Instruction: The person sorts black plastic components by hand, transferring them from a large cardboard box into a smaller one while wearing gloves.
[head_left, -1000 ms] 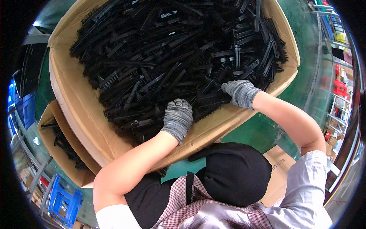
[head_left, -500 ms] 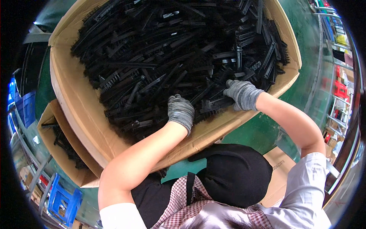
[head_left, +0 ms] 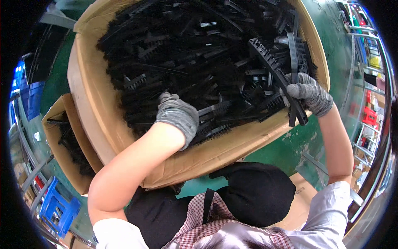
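A large cardboard box (head_left: 232, 151) in front of me is heaped with black plastic strips (head_left: 166, 62), many with comb-like teeth. Both my hands wear grey knit gloves. At the box's right near side, my right hand (head_left: 313, 95) grips long black toothed strips (head_left: 267, 60); two show, raised above the heap with their near ends over the rim. My left hand (head_left: 178, 118) is in the near left part of the heap, fingers curled in against the strips. Whatever lies under those fingers is hidden.
A smaller cardboard box (head_left: 81, 126) with more black parts stands against the large box on the left. Beyond it is a blue plastic stool (head_left: 60, 207). Flattened cardboard (head_left: 302, 197) lies by my right knee. Metal racks (head_left: 367, 35) line the far right, over a green floor (head_left: 273, 155).
My right hand has moved right and lifted toothed strips from the heap. My left hand has shifted left over the heap. The view has shifted slightly.
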### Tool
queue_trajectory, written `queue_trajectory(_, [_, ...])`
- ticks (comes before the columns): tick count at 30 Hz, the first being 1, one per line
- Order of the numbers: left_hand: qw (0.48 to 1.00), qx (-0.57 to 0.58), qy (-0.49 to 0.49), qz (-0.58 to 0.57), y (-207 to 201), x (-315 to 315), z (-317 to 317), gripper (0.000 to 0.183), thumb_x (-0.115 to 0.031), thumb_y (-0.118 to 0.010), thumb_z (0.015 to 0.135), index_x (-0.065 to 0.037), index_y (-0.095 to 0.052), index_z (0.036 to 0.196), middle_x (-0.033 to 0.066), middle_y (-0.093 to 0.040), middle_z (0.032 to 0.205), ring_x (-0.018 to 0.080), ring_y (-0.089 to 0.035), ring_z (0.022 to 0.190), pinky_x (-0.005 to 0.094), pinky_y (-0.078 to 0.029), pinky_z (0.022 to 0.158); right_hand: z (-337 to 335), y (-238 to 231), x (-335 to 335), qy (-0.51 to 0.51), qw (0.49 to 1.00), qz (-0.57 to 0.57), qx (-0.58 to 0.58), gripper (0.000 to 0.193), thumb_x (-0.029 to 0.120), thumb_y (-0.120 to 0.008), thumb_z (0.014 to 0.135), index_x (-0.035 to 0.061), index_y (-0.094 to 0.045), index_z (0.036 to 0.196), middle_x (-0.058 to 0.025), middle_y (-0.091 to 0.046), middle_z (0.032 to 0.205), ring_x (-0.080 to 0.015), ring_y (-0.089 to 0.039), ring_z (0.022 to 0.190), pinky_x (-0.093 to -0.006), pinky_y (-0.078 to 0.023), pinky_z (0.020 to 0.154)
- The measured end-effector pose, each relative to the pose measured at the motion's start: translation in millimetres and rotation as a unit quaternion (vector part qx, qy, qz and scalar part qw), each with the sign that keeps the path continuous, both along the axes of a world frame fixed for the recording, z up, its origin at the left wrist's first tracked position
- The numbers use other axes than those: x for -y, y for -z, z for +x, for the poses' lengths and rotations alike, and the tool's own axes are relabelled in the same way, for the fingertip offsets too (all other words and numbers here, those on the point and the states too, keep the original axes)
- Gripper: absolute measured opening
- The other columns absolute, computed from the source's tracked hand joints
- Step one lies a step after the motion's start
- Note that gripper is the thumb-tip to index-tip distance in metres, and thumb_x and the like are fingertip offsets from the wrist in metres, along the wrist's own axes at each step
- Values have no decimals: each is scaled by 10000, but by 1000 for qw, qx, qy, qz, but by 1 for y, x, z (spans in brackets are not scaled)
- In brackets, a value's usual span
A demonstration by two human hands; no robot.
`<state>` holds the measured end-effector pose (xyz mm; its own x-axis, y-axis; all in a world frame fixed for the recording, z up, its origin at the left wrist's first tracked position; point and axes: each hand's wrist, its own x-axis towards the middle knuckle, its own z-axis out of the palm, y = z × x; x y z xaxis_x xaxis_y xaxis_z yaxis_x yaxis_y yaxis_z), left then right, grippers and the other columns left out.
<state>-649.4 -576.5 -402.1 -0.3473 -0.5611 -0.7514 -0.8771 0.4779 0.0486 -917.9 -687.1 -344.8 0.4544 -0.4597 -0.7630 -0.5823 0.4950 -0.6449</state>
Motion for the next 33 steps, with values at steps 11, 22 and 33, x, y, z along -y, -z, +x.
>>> queue_trajectory(11, [820, -285, -452, 204, -101, -52, 178, 364, -325, -569, 787, -20, -585, 986, 102, -605, 756, 180, -579, 722, 296, -457, 680, 103, -10, -32, 50, 994, 96, 13, 363, 367, -644, 733, 37, -581, 872, -44, -594, 674, -105, -559, 543, -208, -452, 505])
queue_trajectory(22, [649, -211, -710, -174, -107, -345, 394, 408, -354, -519, 852, -9, -498, 1070, 45, -552, 871, 127, -524, 758, 248, -430, 668, 356, -13, -126, -350, 908, -44, 224, 474, 486, -572, 746, 15, -585, 802, -75, -574, 700, -152, -572, 634, -288, -450, 602])
queue_trajectory(33, [629, -154, -714, -268, -68, -296, 366, 304, -113, -580, 819, -36, -539, 1110, 67, -575, 1050, 138, -529, 959, 271, -423, 822, 253, 7, -66, -328, 939, -19, 106, 350, 331, -563, 775, 55, -615, 984, -97, -632, 841, -163, -593, 713, -294, -485, 695])
